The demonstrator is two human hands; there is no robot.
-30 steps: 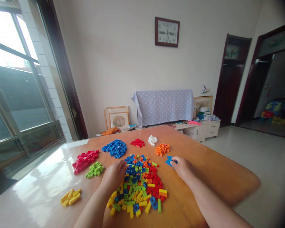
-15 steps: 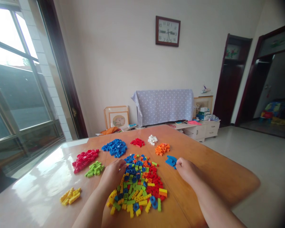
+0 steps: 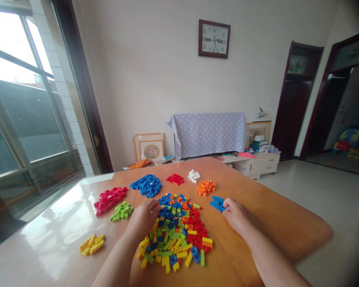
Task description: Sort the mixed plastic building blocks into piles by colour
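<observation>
A mixed heap of plastic building bricks in several colours lies on the table in front of me. My left hand is at the heap's upper left edge, its fingers curled closed; what they hold, if anything, is hidden. To the right of the heap, my right hand pinches a blue brick at the right end of a small group of blue bricks. Its thumb and forefinger are pressed together there, and the fingers partly cover that brick.
Sorted piles stand around the heap on the wooden table: yellow, light green, pinkish red, dark blue, red, white and orange. Behind the table is a white cabinet.
The view has shifted slightly, so everything sits a little further right. My right hand stays at the blue group, and the loose blue piece below it now lies closer in. My left hand has barely moved.
</observation>
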